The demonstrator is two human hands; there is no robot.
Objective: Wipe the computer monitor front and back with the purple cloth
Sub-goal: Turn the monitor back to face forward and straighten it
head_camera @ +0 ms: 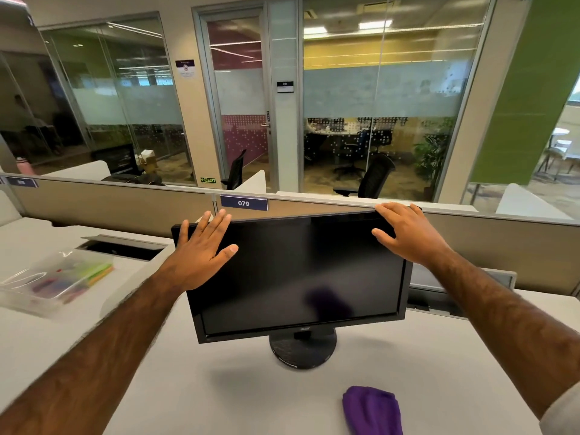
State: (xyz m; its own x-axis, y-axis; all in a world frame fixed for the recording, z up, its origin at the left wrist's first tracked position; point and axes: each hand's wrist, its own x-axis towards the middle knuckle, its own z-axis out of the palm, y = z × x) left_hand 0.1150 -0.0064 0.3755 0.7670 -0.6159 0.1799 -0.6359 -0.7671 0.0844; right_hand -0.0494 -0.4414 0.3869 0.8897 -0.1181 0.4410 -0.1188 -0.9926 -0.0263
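We find the black monitor (298,277) standing on its round base (303,348) in the middle of the frame, on a white desk (219,387), its dark screen facing us and tipped a little back. The left hand (201,249) lies flat on the screen's upper left corner, fingers straight and spread wide, with the fingertips reaching past the top edge and the thumb pointing toward the centre of the screen. The right hand (408,233) rests on the upper right corner, also spread, its nearly straight fingers lying across the top edge and the thumb stretched out over the front of the screen; we see nothing held in either hand. The purple cloth (372,409) lies bunched on the desk at the lower right of the frame, in front of the base and well apart from both hands, and a blurred purple reflection shows low on the screen. At the left of the frame we see a clear plastic pouch (56,277) with coloured items inside. Behind the monitor runs a low partition (110,205) bearing a label reading 079 (244,203), and beyond it are glass-walled rooms with black office chairs.
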